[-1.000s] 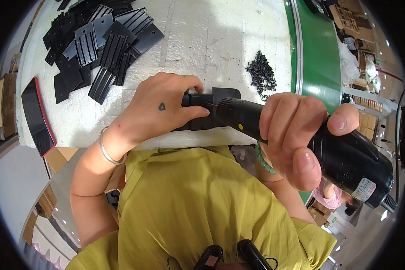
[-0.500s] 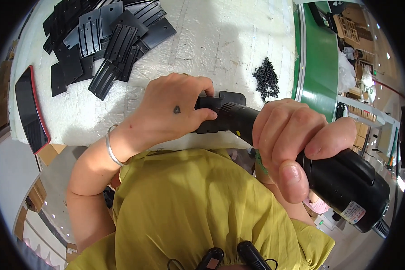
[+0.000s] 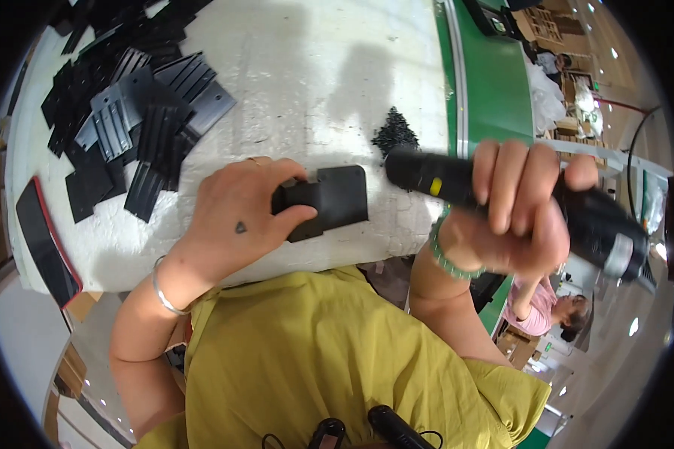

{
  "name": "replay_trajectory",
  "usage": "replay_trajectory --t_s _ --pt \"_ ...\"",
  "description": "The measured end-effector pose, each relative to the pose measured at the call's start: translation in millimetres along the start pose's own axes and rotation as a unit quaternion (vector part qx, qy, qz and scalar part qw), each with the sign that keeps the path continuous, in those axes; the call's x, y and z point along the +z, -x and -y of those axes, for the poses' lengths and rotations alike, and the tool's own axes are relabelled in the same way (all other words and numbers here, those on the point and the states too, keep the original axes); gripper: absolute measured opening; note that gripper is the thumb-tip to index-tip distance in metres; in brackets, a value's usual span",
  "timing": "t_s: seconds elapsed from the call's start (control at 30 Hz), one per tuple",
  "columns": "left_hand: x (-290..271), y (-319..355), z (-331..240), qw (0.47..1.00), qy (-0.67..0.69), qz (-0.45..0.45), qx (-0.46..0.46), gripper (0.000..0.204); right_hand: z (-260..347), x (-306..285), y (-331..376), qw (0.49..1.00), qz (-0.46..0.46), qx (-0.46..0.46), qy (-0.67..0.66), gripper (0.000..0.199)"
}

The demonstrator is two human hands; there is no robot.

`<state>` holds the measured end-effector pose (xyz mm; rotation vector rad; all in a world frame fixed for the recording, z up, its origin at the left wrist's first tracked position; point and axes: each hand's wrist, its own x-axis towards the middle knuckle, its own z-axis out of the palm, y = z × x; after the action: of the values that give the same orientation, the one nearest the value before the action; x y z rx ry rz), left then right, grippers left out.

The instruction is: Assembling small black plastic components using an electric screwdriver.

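My left hand [image 3: 232,213] is closed on a black plate part [image 3: 344,196] near the front edge of the white table. Thumb and fingers grip a raised black piece at its left end, while its flat right end lies exposed. My right hand [image 3: 520,206] is wrapped round a black electric screwdriver [image 3: 434,178] with a yellow dot. The tool is lifted to the right of the plate part, its nose pointing left and apart from it. Behind the nose lies a small heap of black screws [image 3: 395,135].
Many black plates and ridged parts [image 3: 157,127] are heaped at the far left of the white table [image 3: 292,82]. A red-edged phone [image 3: 46,243] lies by the left edge. Beyond the table's right edge runs a green surface [image 3: 498,97]. A person in pink [image 3: 535,307] is at the right.
The screwdriver has come away from the plate part and moved up with my right hand. The view has shifted; my left hand still grips the part.
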<state>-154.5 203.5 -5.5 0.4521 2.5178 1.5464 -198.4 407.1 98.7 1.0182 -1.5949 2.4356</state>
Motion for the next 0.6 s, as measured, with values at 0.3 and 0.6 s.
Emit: replay_trajectory --t_s 0.3,0.6 --pt "-13.1 -19.0 -24.9 0.990 -0.100 -0.066 0.074 0.037 -48.9 -55.5 -9.8 0.969 -0.202 -0.008 0.139 0.026" --pt "9.3 -59.3 -17.6 0.977 -0.100 -0.088 0.165 0.028 -25.6 -46.4 -1.1 0.984 -0.157 -0.025 0.075 0.033"
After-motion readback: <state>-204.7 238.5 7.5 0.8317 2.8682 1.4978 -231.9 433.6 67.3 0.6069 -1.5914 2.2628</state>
